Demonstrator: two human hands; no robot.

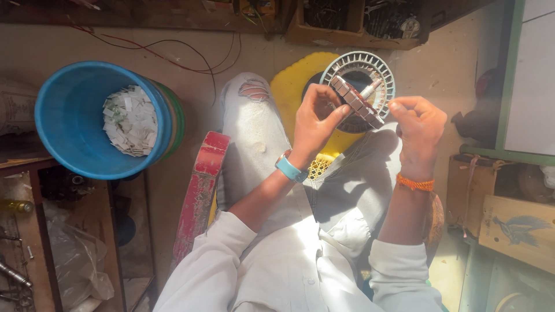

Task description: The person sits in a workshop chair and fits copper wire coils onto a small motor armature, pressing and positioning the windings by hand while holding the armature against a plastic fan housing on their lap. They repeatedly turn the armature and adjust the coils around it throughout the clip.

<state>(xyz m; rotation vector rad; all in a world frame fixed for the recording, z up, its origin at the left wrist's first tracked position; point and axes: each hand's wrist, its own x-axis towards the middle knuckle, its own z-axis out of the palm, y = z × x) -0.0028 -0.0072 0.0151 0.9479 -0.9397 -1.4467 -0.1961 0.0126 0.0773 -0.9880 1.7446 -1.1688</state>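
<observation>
My left hand [317, 118] grips a slotted metal motor armature [357, 101] with a short shaft at its upper end, held tilted above my lap. My right hand [419, 127] is closed beside the armature's lower right end, thumb and forefinger pinched together; whether something thin is in the pinch I cannot tell. Below the armature lies a round grey ribbed fan-motor part [378, 69] on a yellow object [292, 86]. I sit with knees apart in light torn jeans [248, 127].
A blue bucket [69, 115] holding several small white paper slips stands at left. A red wooden bar [202, 185] leans by my left leg. Red and black wires [173, 55] trail on the floor. Wooden boxes [514, 225] sit at right, a shelf with tools at lower left.
</observation>
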